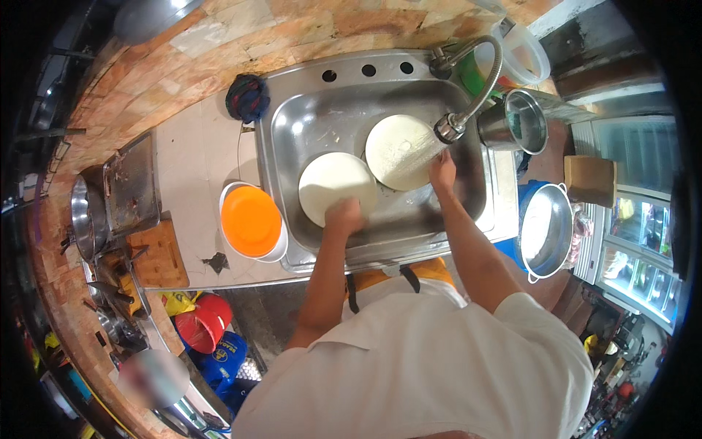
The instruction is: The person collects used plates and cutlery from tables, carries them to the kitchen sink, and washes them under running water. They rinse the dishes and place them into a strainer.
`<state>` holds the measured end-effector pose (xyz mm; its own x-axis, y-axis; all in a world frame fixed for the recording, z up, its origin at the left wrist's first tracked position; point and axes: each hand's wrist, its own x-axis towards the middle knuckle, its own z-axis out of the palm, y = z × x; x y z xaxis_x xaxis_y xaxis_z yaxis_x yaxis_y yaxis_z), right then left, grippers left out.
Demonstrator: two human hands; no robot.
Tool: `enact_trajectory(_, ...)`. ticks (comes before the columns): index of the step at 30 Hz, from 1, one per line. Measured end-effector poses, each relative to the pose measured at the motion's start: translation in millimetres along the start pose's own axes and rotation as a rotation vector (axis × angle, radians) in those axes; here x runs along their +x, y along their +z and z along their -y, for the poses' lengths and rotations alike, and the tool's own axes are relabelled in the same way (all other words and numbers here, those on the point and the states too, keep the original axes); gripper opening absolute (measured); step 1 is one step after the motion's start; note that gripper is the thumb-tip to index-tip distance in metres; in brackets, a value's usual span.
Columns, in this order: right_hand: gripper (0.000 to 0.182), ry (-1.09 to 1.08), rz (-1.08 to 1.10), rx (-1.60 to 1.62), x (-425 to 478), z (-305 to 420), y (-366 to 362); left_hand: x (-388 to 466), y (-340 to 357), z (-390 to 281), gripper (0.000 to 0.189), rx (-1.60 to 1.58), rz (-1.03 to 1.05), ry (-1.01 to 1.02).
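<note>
Two cream-coloured round plates or lids lie in the steel sink (pixel 323 118). My left hand (pixel 345 215) is over the near edge of the left round piece (pixel 332 184); its fingers are blurred and what they hold is unclear. My right hand (pixel 442 173) grips the right rim of the other round piece (pixel 396 151). Water sprays onto that piece from the flexible faucet's head (pixel 449 129).
An orange plastic lid or bowl (pixel 250 221) rests on a white container left of the sink. A dark cloth bundle (pixel 248 99) sits behind it. Right of the sink stand a steel pot (pixel 496 127) and a large metal basin (pixel 545 230). A wooden board (pixel 159 255) lies far left.
</note>
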<state>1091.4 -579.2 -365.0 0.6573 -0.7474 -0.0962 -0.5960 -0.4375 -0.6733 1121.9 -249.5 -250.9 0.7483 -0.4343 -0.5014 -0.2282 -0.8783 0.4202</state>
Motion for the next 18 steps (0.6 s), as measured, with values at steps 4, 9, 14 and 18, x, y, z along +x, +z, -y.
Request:
enact_trajectory(4,0.040,0.046,0.100,0.141,-5.0,40.8,-23.0,92.9,3.8,-27.8,0.048,-0.273,-0.578,-0.138)
enact_trajectory(9,0.041,0.098,0.135,0.225,13.4,4.9,-29.8,128.0,-21.7,-92.5,0.049,-1.078,-0.025,-0.275)
enact_trajectory(14,0.062,-0.412,0.229,-0.440,-37.1,49.4,-26.0,119.6,8.2,-103.8,0.043,-0.859,-0.414,-0.239)
enact_trajectory(18,0.070,-0.234,0.434,-0.223,-78.7,60.9,-45.3,81.4,-22.1,-159.6,0.042,-0.654,-0.547,-0.200)
